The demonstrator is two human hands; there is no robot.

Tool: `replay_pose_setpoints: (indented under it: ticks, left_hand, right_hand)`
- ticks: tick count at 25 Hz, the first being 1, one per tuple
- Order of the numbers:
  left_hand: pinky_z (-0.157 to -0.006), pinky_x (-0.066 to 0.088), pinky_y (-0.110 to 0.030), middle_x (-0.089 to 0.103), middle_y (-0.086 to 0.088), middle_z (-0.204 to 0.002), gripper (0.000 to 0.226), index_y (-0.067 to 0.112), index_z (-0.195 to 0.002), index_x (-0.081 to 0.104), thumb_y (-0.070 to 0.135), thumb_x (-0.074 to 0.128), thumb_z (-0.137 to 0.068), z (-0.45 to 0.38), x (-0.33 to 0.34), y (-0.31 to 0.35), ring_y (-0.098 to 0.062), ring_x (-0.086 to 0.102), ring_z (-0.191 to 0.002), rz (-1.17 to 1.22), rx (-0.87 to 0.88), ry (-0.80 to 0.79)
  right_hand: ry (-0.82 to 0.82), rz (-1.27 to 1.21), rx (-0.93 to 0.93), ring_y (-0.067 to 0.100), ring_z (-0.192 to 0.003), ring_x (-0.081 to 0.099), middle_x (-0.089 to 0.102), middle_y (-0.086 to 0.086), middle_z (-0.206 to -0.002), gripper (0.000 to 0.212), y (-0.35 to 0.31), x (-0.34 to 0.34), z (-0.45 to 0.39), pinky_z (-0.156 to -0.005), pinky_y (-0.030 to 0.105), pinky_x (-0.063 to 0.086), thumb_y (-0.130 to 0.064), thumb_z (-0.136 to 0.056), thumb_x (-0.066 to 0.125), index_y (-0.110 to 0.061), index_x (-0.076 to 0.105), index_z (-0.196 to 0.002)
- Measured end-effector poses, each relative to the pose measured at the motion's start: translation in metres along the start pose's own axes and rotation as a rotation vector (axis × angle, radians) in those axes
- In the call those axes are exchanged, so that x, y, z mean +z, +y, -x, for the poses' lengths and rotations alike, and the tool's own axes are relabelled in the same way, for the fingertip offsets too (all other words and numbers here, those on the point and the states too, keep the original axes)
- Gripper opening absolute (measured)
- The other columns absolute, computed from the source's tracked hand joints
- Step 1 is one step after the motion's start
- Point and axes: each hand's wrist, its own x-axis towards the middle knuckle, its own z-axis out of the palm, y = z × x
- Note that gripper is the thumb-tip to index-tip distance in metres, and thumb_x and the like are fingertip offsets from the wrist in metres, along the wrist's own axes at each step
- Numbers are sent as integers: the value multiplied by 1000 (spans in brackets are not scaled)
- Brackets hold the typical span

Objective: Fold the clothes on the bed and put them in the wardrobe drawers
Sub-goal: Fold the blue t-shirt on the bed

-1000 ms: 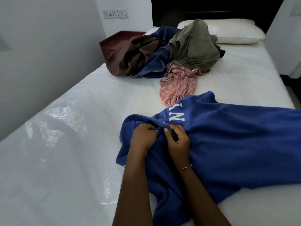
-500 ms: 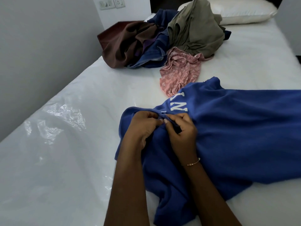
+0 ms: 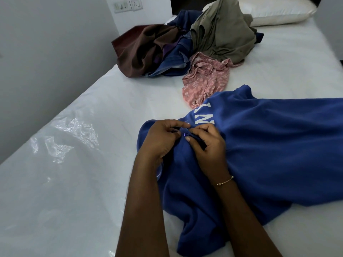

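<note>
Two hands met at the neck placket of a blue polo shirt (image 3: 269, 149), which lay spread on the white bed (image 3: 92, 127) with its white lettering facing up. The likeliest slip, in my judgement, was the small blue button (image 3: 185, 134) popping back out of the fabric (it sat right between the fingertips), because the loose, rumpled cloth gave little to pull against. A second risk was the collar bunching, which would spoil a neat fold later. The left hand (image 3: 160, 140) was curled, thumb and forefinger pinching the placket edge just left of the button. The right hand (image 3: 207, 145), with a thin bracelet (image 3: 223, 181) at the wrist, pinched the cloth on the other side, fingers bent and close together. Both forearms reached forward across the shirt. Unfolded clothes (image 3: 194, 45) lay heaped farther up the bed.
</note>
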Motion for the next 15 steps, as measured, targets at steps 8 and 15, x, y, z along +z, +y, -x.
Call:
replay_pose_setpoints:
  ticks: [8, 15]
  left_hand:
    - [-64, 38, 3, 62, 5, -92, 19, 11, -97, 72, 5, 71, -79, -3, 5, 0, -2, 54, -78, -274, 167, 89]
    - [-63, 36, 4, 60, 11, -80, 11, 11, -91, 72, 8, 70, -81, -4, 5, 2, 4, 53, -71, -372, 231, 93]
  right_hand:
    - [74, -47, -48, 1, -86, 56, 66, 8, -89, 16, -3, -3, 2, -81, 7, 44, 5, -82, 62, 4, 69, -95]
    - [141, -77, 23, 3, -84, 61, 65, -2, -89, 15, -4, -4, 5, -79, 6, 45, 3, -82, 62, 2, 71, -94]
